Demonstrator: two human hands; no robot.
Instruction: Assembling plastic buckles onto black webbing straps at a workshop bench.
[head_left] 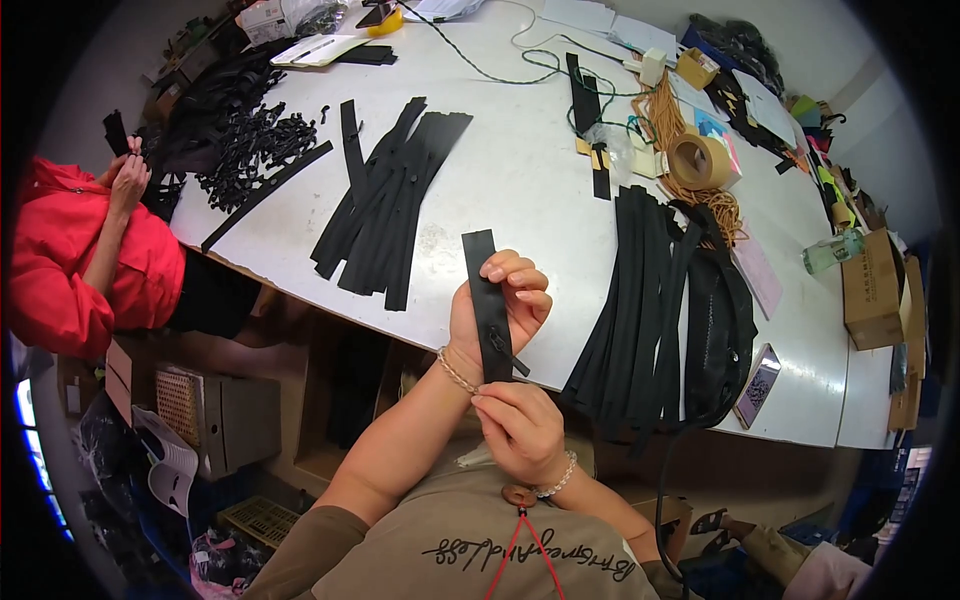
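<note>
Holding a black zipper strip (487,300) upright above the near edge of the white surface (520,180), the person's left hand (495,310) has its grip pressed around the strip's middle. The right hand (520,428) pinches the strip's lower end just below the slider (505,358). A sideways tug could jam the slider or pull the strip free. Far right, brown cardboard boxes (872,290) stand by a green bottle (832,252); a tan tape roll (698,160) lies farther back.
</note>
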